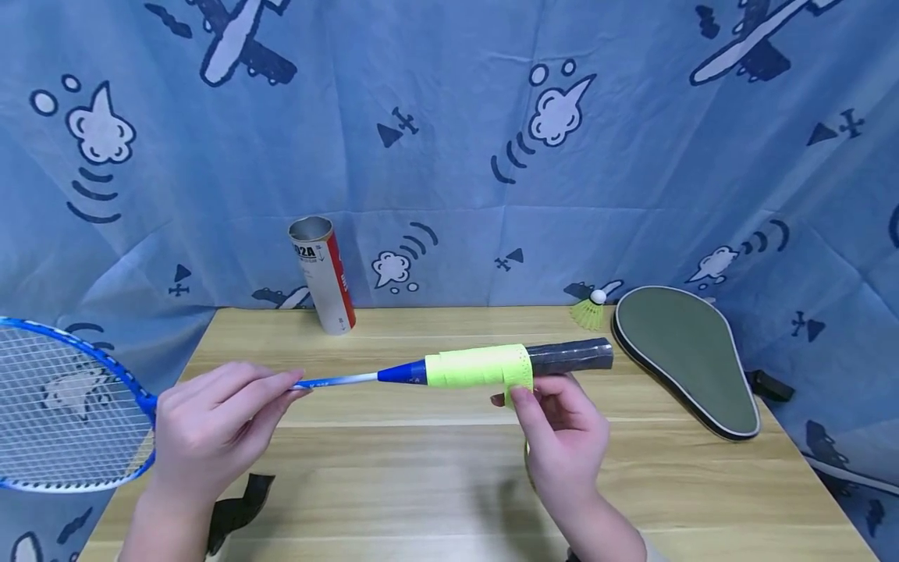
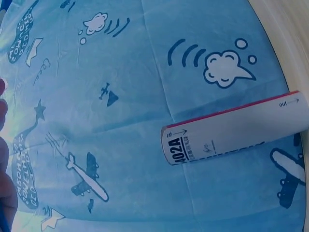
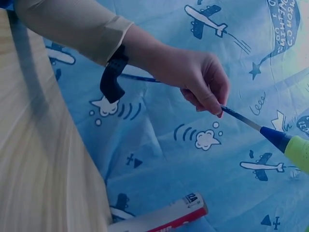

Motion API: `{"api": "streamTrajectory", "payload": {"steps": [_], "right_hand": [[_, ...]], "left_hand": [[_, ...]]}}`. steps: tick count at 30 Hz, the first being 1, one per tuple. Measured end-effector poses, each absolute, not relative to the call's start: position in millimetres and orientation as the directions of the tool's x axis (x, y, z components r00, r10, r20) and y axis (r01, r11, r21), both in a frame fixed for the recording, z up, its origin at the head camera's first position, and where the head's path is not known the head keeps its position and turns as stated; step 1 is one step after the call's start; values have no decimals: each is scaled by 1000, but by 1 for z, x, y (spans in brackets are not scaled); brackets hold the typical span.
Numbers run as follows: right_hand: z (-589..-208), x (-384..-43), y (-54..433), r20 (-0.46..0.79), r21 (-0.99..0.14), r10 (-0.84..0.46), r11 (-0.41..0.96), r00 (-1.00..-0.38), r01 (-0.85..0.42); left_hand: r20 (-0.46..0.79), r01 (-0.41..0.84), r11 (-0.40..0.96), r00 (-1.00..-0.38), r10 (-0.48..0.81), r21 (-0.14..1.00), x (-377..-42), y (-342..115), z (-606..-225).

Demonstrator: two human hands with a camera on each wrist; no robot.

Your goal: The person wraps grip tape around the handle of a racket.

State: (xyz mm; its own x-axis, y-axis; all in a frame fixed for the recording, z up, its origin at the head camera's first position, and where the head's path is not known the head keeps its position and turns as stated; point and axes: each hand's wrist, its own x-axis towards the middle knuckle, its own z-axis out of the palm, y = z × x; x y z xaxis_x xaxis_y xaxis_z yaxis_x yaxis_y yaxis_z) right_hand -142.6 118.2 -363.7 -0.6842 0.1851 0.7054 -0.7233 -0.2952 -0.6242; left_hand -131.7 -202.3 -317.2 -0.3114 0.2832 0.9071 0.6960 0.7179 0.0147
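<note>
A blue and white badminton racket (image 1: pixel 403 373) is held level above the table, its strung head (image 1: pixel 63 406) at the left. My left hand (image 1: pixel 214 425) pinches the thin shaft between thumb and fingers; the right wrist view also shows this left hand (image 3: pixel 200 79). Neon yellow-green grip tape (image 1: pixel 474 367) wraps the handle from the blue cone onward. Bare black handle (image 1: pixel 572 357) shows toward the butt. Below the handle, my right hand (image 1: pixel 569 437) pinches the tape's hanging end between thumb and fingers. Only fingers (image 2: pixel 7 188) of the left hand enter the left wrist view.
A white and red shuttlecock tube (image 1: pixel 326 281) stands at the table's back left. At the back right are a yellow shuttlecock (image 1: pixel 588 312) and a green paddle case (image 1: pixel 684 359). Beneath the left forearm a black strap (image 1: pixel 242 507) shows. A blue printed curtain (image 1: pixel 449 156) hangs behind.
</note>
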Motion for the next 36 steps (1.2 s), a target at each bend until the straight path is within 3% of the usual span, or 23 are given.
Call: {"api": "streamTrajectory", "payload": {"steps": [6, 12, 23, 26, 32, 36], "right_hand": [[-362, -143, 117, 690, -634, 190, -306, -698, -710], [-361, -145, 117, 669, -634, 283, -266, -687, -726], [-366, -140, 117, 715, -627, 164, -278, -679, -727], [-365, -139, 117, 731, -609, 141, -306, -668, -731], [-364, -136, 117, 696, -636, 156, -318, -700, -703], [-363, -134, 119, 669, -663, 184, -292, -721, -690]], "left_hand": [[947, 617, 786, -228, 227, -39, -133, -196, -320], [936, 638, 768, -238, 260, -52, -132, -192, -317], [946, 681, 728, -182, 269, -76, -127, -200, -320], [945, 684, 727, -193, 263, -62, -124, -204, -321], [916, 672, 740, -283, 285, -23, -117, -206, -321], [933, 651, 758, -246, 261, -40, -118, -201, -319]]}}
